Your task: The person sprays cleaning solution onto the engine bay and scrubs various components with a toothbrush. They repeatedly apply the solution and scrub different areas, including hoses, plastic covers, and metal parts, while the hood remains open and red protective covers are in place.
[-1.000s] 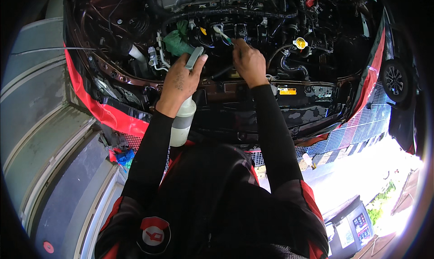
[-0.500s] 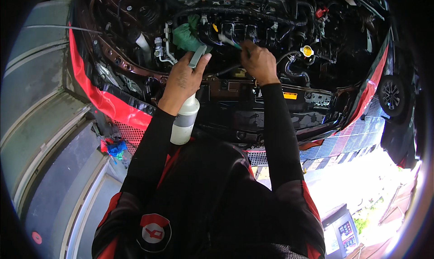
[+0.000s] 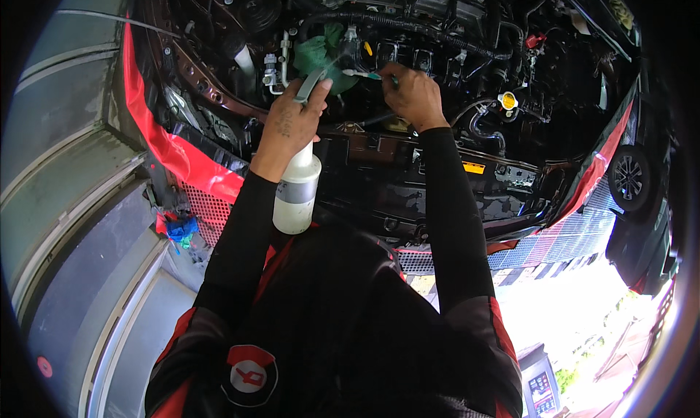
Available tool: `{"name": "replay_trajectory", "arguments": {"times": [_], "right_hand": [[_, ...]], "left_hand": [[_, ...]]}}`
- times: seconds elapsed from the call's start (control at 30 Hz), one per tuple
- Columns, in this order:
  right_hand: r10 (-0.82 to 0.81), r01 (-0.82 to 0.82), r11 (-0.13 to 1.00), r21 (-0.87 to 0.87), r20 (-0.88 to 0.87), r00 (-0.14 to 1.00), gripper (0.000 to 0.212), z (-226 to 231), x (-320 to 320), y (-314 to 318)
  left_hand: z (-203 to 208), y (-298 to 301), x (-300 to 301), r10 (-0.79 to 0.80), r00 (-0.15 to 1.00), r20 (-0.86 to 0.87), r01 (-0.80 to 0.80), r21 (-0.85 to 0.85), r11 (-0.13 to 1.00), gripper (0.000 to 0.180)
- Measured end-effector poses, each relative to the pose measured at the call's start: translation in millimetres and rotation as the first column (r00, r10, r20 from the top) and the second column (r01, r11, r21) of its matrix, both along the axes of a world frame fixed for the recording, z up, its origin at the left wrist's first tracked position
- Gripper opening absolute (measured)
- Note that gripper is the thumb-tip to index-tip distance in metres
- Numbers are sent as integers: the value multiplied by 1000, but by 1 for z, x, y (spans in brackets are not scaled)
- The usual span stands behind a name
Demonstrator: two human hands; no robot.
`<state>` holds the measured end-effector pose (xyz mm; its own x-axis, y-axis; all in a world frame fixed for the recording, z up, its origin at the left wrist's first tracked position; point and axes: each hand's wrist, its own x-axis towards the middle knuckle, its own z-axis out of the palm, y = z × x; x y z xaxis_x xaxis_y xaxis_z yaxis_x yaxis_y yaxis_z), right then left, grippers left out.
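My left hand (image 3: 286, 126) is wrapped round the neck of a white spray bottle (image 3: 295, 199), its trigger head (image 3: 311, 86) showing between thumb and fingers. Pale liquid shows in the lower part of the bottle. A faint mist seems to hang just ahead of the nozzle. My right hand (image 3: 415, 99) is closed on a small brush (image 3: 359, 73) with a white head and teal on its handle. That brush points left, over the engine and in front of the nozzle. Beside them a crumpled green cloth (image 3: 312, 56) lies among the engine parts.
An open engine bay spreads ahead, with a black hose (image 3: 408, 22), a yellow dipstick handle (image 3: 367, 48) and a yellow-topped cap (image 3: 508, 101). Red covers (image 3: 149, 130) drape its edges. Grey panels (image 3: 69, 119) stand at left; a car wheel (image 3: 628, 177) shows at right.
The brush has swung to lie more level, its head now lower and nearer the spray nozzle. My left hand still grips the bottle. The whole view has shifted slightly.
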<state>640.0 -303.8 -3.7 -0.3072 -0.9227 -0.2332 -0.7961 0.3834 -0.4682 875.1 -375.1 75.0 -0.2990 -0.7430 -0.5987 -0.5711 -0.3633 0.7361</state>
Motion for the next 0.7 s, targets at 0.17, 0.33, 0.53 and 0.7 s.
{"name": "replay_trajectory", "arguments": {"times": [0.17, 0.33, 0.53, 0.7], "right_hand": [[-21, 28, 978, -208, 35, 999, 17, 5, 1, -3], [74, -71, 997, 30, -129, 989, 17, 4, -12, 2], [262, -273, 956, -108, -105, 959, 21, 4, -40, 10], [444, -465, 884, -50, -224, 867, 20, 8, -61, 4]], "left_hand": [[-8, -3, -2, -29, 1000, -8, 29, 21, 999, 71], [-13, -3, 3, -76, 997, -33, 79, 96, 992, 72], [-24, 13, 5, -83, 996, 7, 81, 178, 981, 66], [-20, 18, 8, -137, 991, 2, 134, 179, 975, 72]]}}
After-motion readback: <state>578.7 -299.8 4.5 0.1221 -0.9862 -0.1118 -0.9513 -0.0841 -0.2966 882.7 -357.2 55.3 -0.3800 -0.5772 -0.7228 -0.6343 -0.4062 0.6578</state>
